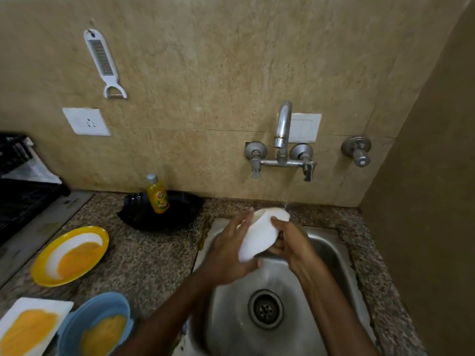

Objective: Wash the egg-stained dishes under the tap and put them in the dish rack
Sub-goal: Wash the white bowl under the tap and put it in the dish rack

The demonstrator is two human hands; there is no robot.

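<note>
So the white dish (259, 235) is up over the steel sink (331, 253), tipped on edge right under the spout of the tap (282, 129). Both hands are on it. The left hand (228, 255) has its fingers laid close together up the dish's left side with the thumb hooked at the bottom edge. The right hand (293, 245) has its thumb on the upper rim and its fingers curled round the back. Both forearms come in over the front of the sink, with the drain (266, 309) showing between them. The left forearm passes just beside a blue bowl (100, 322) smeared with egg. Right up against that bowl is a white rectangular plate (30, 327) with a big yellow smear. Further back there's a round yellow plate (70, 255), also eggy, sitting apart from the other two. At the back of the bench (146, 258) a yellow dish soap bottle (157, 195) stands in a black tray (164, 214), just left of the sink. The black dish rack (20, 194) is way off at the far left, only partly in view. The bench is speckled brown granite. The wall is beige marbled tile with a white grater-peeler (104, 64) hanging on a hook, a white socket (86, 122) below it, a switch plate (305, 127) behind the tap, and a separate valve (357, 150) off to the right.
</note>
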